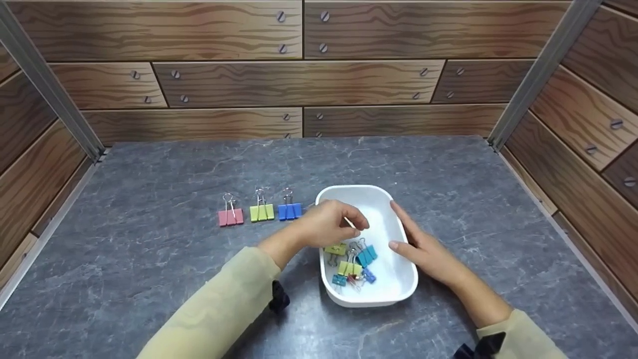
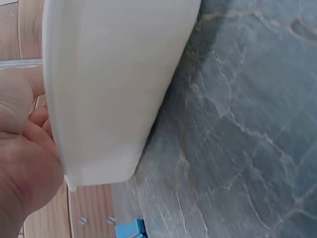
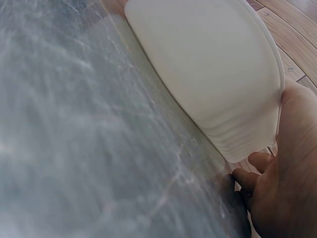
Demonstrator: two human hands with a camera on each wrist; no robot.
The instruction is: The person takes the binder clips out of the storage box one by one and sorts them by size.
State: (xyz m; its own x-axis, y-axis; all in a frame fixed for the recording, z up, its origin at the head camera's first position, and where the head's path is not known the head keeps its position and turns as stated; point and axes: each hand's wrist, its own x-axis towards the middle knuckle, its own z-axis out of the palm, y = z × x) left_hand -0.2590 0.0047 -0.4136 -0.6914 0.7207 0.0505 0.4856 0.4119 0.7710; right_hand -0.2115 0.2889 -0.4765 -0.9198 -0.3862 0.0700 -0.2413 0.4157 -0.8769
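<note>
A white plastic box (image 1: pixel 371 295) stands on the table with several small binder clips in its near left part. Among them are a teal binder clip (image 1: pixel 366 256), a yellow-green binder clip (image 1: pixel 350 269) and a small blue binder clip (image 1: pixel 369 275). My left hand (image 1: pixel 326 223) reaches over the left rim, its fingers bent downward above the box floor and a gap between thumb and index; no clip shows between them. With the thumb over the right rim and fingers along the outer wall, my right hand (image 1: pixel 423 249) holds the box. In the right wrist view, fingers (image 3: pixel 252 173) lie by its outer wall.
Left of the box, a pink binder clip (image 1: pixel 231 217), a larger yellow-green binder clip (image 1: pixel 261 213) and a larger blue binder clip (image 1: pixel 289 211) stand in a row, handles pointing away. Wood-patterned panels (image 1: pixel 299 82) border the grey marbled table (image 1: pixel 164 199) at the back and sides.
</note>
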